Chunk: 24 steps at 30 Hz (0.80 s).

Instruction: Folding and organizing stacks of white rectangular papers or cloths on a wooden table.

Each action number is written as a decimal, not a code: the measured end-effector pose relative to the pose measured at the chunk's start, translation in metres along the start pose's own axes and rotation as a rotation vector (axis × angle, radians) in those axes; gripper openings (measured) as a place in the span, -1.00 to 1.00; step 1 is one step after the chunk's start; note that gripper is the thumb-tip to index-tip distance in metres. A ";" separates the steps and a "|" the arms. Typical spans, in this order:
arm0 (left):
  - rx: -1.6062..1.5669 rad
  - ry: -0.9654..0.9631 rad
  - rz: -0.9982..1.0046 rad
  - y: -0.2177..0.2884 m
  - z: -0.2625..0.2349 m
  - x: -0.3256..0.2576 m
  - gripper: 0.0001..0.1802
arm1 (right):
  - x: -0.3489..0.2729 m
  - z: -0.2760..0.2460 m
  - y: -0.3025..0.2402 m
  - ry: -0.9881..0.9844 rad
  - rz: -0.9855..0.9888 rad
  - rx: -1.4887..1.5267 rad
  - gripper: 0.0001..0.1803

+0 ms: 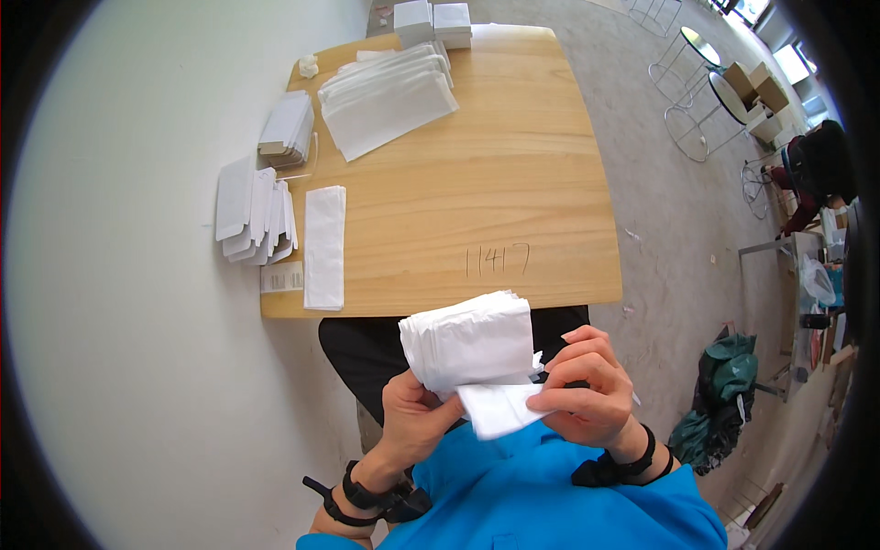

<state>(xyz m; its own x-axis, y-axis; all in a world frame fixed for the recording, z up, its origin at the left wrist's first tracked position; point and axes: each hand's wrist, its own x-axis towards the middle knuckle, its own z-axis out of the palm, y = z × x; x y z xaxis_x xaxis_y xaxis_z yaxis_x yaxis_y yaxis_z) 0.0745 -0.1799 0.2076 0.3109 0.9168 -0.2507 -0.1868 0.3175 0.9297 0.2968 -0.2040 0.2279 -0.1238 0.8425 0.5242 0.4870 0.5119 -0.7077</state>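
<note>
Over my lap, just off the table's near edge, my left hand is closed on the lower left of a thick stack of thin white folded sheets. Whether they are paper or thin plastic I cannot tell. One folded white sheet hangs from the stack's near side. My right hand pinches its right end between thumb and finger, the other fingers curled above. The left thumb lies at its left end. Both wrists wear black straps.
On the wooden table lie a fanned pile of white sheets, a single folded strip, and flat white cartons by the left wall. White boxes stand at the far edge. Right: stools, dark green bags, another person.
</note>
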 end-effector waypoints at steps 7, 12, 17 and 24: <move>-0.138 -0.125 0.084 -0.003 -0.005 0.004 -0.41 | -0.004 0.001 -0.001 0.017 -0.081 -0.076 -0.72; -0.129 -0.072 0.054 -0.004 -0.006 0.005 -0.09 | -0.004 -0.001 0.001 -0.004 -0.107 -0.065 -0.81; -0.082 -0.001 0.045 0.003 0.003 0.006 -0.62 | 0.005 -0.010 -0.004 -0.191 -0.014 0.213 -0.79; 0.047 -0.021 0.032 0.007 0.001 0.004 -0.72 | 0.013 0.005 0.002 0.187 0.231 0.067 -0.74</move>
<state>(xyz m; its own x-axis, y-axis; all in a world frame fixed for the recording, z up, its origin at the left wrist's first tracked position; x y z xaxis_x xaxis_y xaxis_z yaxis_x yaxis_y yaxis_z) 0.0757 -0.1741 0.2136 0.3250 0.9209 -0.2150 -0.1530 0.2755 0.9491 0.2919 -0.1912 0.2309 0.1482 0.8954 0.4199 0.4251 0.3257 -0.8445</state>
